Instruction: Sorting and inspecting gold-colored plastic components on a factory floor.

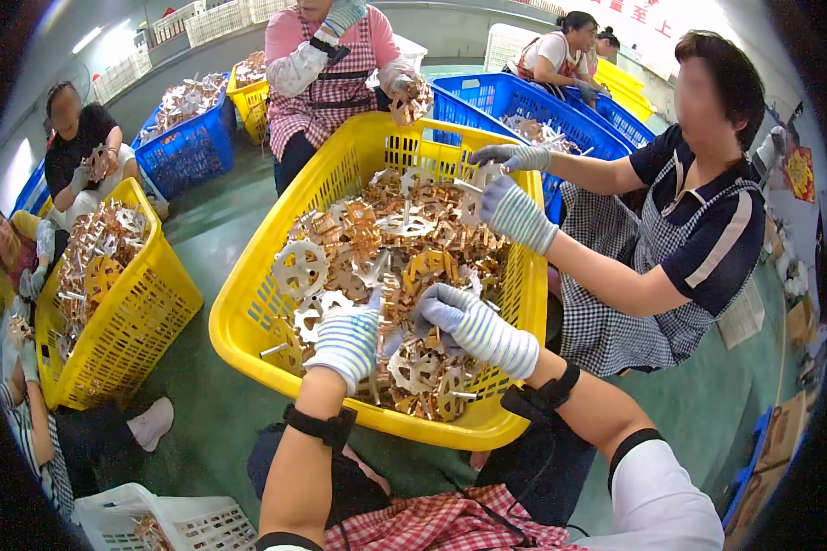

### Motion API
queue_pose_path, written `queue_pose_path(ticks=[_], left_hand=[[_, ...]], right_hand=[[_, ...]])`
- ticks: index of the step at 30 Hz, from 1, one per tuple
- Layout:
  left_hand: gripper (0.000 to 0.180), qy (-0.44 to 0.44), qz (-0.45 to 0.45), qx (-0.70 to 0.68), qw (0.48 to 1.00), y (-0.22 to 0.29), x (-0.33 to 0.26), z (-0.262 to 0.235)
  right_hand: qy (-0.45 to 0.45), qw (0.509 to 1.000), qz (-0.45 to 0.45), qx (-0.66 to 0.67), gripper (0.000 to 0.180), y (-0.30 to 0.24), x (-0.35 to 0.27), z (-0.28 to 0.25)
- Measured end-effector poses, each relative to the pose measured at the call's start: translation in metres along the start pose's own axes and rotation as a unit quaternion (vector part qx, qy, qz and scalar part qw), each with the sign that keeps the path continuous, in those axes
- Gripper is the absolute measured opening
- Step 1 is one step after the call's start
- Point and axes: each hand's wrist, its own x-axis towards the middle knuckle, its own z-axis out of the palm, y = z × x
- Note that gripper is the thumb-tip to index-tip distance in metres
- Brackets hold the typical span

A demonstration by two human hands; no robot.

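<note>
A big yellow plastic crate (239,312) in front of me is heaped with copper-coloured and white wheel-shaped plastic parts (377,248) on sprues. My left hand (347,338), in a striped work glove, rests on the pile near the crate's front and grips a white part. My right hand (464,323), gloved the same way, is closed around a part just to the right of it. Across the crate, a seated person's two gloved hands (510,197) hold a white part above the far right corner.
A second yellow crate (138,321) of the same parts stands to the left, blue crates (524,101) behind. Other people sit or stand around the crates. A white basket (170,519) lies at the lower left on the green floor.
</note>
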Motion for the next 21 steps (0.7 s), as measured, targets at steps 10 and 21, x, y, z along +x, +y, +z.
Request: queue_pose_path(ticks=[10, 21], left_hand=[[0.077, 0.0, 0.09, 0.03, 0.995, 0.02, -0.001, -0.017], [0.047, 0.037, 0.015, 0.218, 0.975, -0.091, -0.025, 0.031]], right_hand=[[0.004, 0.999, 0.025, -0.023, 0.022, -0.015, 0.006, 0.005], [-0.11, 0.983, 0.056, -0.138, 0.031, -0.019, 0.002, -0.014]])
